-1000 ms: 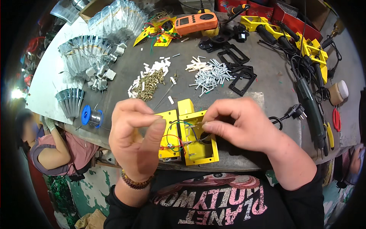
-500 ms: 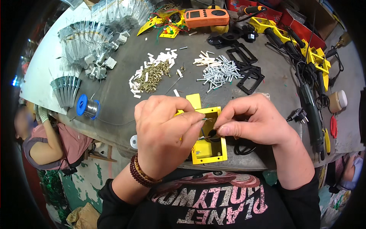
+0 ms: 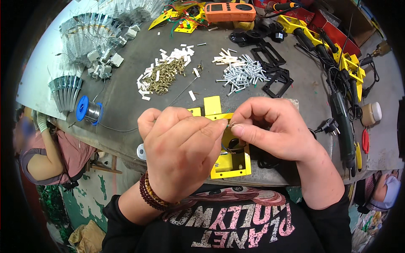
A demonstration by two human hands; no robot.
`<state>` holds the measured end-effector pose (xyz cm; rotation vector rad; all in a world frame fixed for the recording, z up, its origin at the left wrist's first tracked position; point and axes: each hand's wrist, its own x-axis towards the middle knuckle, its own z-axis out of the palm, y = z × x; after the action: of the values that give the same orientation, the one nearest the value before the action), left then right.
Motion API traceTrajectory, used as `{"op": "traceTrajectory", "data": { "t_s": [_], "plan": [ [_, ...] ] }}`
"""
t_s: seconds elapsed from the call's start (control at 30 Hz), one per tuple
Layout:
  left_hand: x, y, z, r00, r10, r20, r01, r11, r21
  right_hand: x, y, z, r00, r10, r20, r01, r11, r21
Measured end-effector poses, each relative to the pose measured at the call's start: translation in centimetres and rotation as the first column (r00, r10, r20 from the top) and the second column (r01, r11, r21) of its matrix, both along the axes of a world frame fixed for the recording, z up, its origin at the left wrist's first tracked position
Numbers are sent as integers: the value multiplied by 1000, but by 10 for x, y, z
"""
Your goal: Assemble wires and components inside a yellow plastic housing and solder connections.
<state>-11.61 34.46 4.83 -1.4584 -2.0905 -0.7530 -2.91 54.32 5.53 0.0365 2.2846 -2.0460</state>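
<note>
Above a yellow open-topped box at the table's near edge, my two hands meet fingertip to fingertip. My left hand is closed, pinching a thin green wire at its bared end. My right hand pinches the bare strands beside it between thumb and forefinger. Inside the box, a blue wire and a dark round part show partly; my left hand covers the box's left side. A yellow flap stands out behind it.
A blue solder spool lies left. Beyond my hands are piles of brass screws, silver screws and black frames. An orange meter stands at the back. Cabled tools and a plug lie right. Another person sits left.
My hands have come closer together, and the right fingertips have risen out of the box to the wire at my left fingertips. The view has shifted slightly.
</note>
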Motion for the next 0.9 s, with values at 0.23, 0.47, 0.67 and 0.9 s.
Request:
{"op": "traceTrajectory", "data": {
  "t_s": [0.23,0.47,0.67,0.9],
  "plan": [
    [3,-1,5,1000,-10,-4,10,1000,-7,1,-6,-6,994,-35,-99,41,998,57],
    [7,-2,4,999,14,-30,-15,1000,-20,-1,-9,-10,983,-88,-162,101,992,77],
    [7,-3,3,982,-10,-191,3,999,-34,0,-6,-10,989,-87,-118,96,993,71],
    [5,1,8,998,15,-66,-21,996,-81,1,-6,-10,996,-78,-52,74,995,-65]
  ]
}}
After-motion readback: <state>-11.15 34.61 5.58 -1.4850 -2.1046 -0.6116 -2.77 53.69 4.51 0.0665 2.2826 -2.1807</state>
